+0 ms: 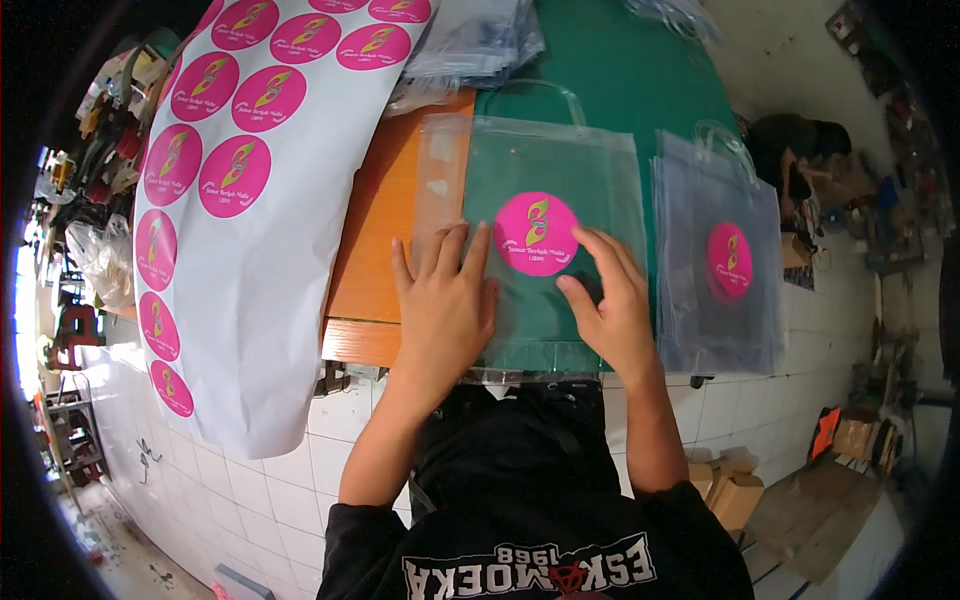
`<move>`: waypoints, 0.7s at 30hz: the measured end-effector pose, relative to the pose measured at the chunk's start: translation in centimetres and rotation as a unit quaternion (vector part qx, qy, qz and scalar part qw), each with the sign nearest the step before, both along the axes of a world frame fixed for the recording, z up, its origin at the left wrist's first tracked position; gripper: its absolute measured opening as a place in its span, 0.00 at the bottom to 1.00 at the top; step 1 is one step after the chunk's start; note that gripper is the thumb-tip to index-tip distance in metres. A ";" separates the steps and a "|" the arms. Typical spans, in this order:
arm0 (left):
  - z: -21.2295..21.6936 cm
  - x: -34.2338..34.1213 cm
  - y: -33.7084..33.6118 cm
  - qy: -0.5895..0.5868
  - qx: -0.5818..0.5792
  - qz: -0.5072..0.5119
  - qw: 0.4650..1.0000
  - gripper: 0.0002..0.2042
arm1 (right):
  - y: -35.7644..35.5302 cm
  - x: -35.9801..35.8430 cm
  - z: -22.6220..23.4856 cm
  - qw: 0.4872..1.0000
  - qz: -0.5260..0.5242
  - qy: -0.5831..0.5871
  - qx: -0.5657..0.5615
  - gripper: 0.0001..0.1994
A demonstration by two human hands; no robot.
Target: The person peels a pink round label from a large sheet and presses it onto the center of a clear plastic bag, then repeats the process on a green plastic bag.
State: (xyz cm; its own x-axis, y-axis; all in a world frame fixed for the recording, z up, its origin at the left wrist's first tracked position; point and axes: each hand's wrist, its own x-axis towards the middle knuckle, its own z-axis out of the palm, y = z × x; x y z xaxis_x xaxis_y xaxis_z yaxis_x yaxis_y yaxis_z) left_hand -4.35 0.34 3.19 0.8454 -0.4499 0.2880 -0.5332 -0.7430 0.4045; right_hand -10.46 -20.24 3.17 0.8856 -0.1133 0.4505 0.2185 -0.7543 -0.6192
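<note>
A clear plastic bag [606, 165] with a loop handle lies flat in front of me. On its middle sits a round pink sticker [537, 264] with a yellow-green emblem. My left hand [443, 305] rests on the bag's left part, fingers spread, a little left of the sticker. At the sticker's right edge is my right hand [612, 312], its thumb and fingers apart and the fingertips touching the rim. Neither hand grips anything. To the right lies a stack of similar clear bags [690, 310], the top one bearing a pink sticker [730, 262].
A large white sheet of pink round stickers [255, 330] drapes over the left side of the orange wooden table [362, 340]. More clear bags [470, 45] are piled at the back. A green surface [640, 75] lies beneath the work. Cardboard boxes [735, 495] stand on the tiled floor.
</note>
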 end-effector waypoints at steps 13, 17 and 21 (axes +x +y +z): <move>-2.2 14.1 -4.8 0.002 -0.077 -0.117 0.990 0.17 | 1.5 5.1 -1.6 0.981 -0.037 0.078 -0.172 0.24; -4.0 15.0 -4.8 0.010 -0.153 -0.139 0.978 0.18 | 0.7 5.0 -2.6 0.973 -0.038 0.080 -0.215 0.24; -3.6 15.2 -4.2 0.003 -0.153 -0.135 0.979 0.18 | 0.9 5.3 -2.7 0.980 -0.031 0.103 -0.167 0.24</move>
State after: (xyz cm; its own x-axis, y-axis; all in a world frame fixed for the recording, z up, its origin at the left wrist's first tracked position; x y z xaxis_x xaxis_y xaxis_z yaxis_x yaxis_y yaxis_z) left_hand 10.81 -3.88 -0.42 0.7092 -0.5506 0.4402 -0.6909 -0.4188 0.5893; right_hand -5.13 -19.33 0.48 0.9574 -0.0465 0.2848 0.0622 -0.9304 -0.3612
